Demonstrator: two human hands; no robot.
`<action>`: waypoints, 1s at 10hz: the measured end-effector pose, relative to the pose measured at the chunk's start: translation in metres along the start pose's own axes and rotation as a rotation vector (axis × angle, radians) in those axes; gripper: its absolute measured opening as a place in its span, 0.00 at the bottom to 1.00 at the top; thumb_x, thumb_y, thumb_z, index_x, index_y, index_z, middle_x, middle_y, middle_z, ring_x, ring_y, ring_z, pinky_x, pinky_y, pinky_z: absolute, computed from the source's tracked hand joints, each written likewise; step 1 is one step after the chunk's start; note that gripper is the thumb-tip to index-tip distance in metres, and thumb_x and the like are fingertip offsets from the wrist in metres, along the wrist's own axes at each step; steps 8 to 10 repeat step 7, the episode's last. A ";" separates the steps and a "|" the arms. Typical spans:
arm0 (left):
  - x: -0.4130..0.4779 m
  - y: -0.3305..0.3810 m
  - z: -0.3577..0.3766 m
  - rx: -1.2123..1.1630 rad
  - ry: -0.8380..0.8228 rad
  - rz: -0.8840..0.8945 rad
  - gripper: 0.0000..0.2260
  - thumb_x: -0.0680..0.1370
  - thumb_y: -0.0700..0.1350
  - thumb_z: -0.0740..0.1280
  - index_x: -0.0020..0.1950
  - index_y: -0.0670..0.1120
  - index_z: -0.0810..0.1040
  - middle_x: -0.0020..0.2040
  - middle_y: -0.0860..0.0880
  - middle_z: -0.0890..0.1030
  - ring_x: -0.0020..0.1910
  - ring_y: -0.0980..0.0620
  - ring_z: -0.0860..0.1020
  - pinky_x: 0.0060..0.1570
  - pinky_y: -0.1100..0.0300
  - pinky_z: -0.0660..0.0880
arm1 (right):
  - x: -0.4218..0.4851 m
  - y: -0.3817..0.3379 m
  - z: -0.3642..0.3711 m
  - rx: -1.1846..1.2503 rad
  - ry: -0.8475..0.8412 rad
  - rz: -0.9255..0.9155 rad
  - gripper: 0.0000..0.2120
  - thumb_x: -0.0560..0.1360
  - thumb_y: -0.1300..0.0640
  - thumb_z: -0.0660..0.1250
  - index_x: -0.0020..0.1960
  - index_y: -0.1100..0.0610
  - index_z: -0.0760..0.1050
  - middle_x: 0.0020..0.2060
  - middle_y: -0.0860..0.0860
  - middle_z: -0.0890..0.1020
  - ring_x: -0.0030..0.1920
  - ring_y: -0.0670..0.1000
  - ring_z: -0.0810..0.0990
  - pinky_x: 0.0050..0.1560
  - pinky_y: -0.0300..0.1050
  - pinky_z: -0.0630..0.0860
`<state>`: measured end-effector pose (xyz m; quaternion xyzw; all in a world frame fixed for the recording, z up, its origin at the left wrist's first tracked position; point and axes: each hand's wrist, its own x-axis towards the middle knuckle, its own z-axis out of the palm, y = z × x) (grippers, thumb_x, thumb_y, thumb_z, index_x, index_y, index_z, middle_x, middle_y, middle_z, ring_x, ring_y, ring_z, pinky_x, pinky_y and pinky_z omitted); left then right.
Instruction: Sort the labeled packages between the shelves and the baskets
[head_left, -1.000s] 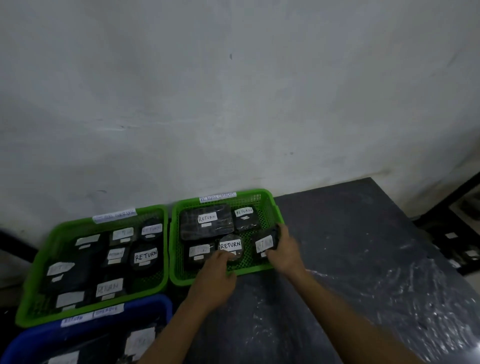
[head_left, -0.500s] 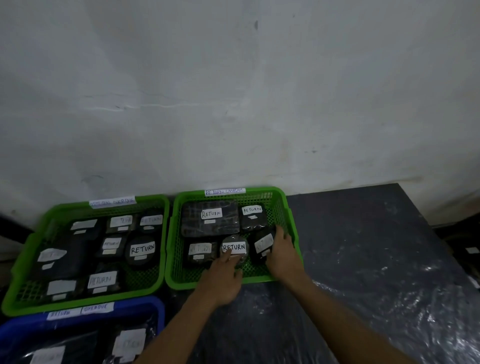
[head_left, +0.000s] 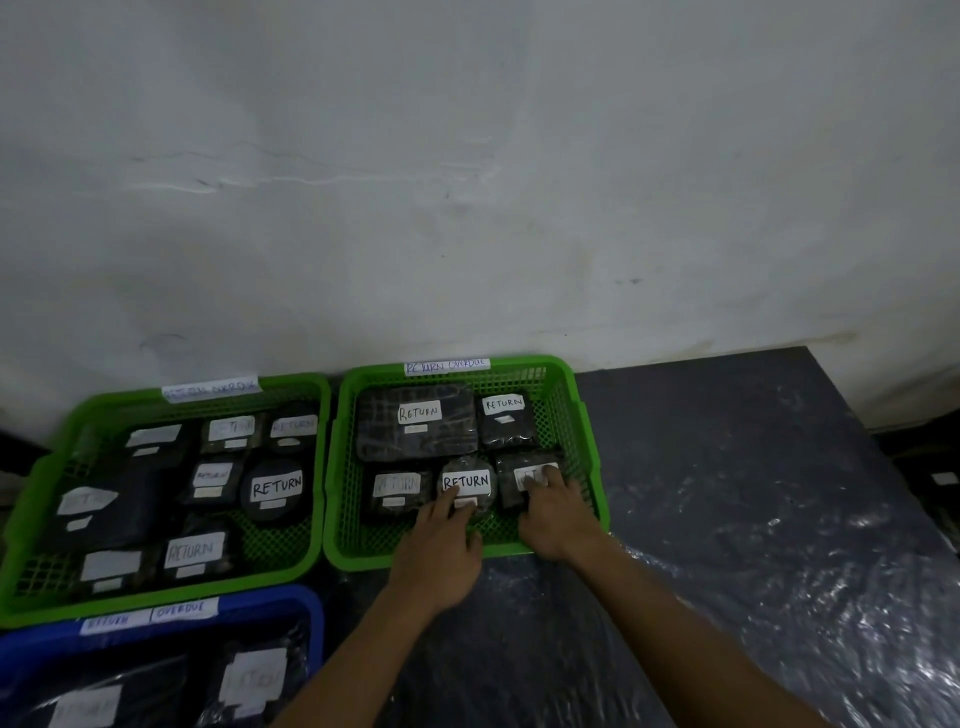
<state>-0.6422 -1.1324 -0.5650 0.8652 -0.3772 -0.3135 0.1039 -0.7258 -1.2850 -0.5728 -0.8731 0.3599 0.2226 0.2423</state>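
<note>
Right hand (head_left: 558, 519): since the earlier frame, its fingers have slid from the square package's (head_left: 510, 480) right edge onto the white label on top. It lies palm down with fingers nearly straight, gripping nothing.
Left hand (head_left: 441, 551): reaches over the front rim, palm down, with straight fingertips pressing the lower edge of the round package's (head_left: 466, 480) label. It holds nothing.
Round package: black-wrapped with a white label reading RETURN, sitting mid-front in the green basket (head_left: 358, 558) tagged RETURN OVERDUE.
Square package: dark glossy wrap, just right of the round one, label partly covered.
Large package (head_left: 415, 421): marked RETURN, in the back row of the same basket.
Second green basket (head_left: 171, 597): to the left, holding more labelled packages.
</note>
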 end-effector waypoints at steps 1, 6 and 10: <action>0.001 0.002 0.001 0.002 0.000 0.001 0.23 0.82 0.52 0.53 0.78 0.52 0.58 0.80 0.52 0.50 0.77 0.48 0.51 0.72 0.48 0.62 | 0.006 -0.001 0.001 0.038 -0.041 0.024 0.28 0.75 0.50 0.57 0.73 0.59 0.62 0.73 0.61 0.58 0.73 0.63 0.57 0.74 0.55 0.57; -0.070 -0.029 -0.046 0.039 0.061 0.109 0.20 0.80 0.52 0.57 0.72 0.52 0.69 0.76 0.53 0.62 0.72 0.50 0.64 0.69 0.51 0.66 | -0.055 -0.001 -0.003 0.246 0.149 -0.045 0.22 0.70 0.57 0.62 0.62 0.59 0.78 0.61 0.60 0.77 0.62 0.60 0.75 0.64 0.47 0.72; -0.100 -0.043 -0.056 0.053 0.130 0.119 0.19 0.80 0.53 0.58 0.71 0.51 0.70 0.74 0.52 0.64 0.70 0.51 0.66 0.68 0.53 0.67 | -0.076 -0.010 0.009 0.331 0.301 -0.054 0.29 0.64 0.55 0.58 0.63 0.61 0.76 0.60 0.60 0.77 0.63 0.60 0.74 0.65 0.47 0.71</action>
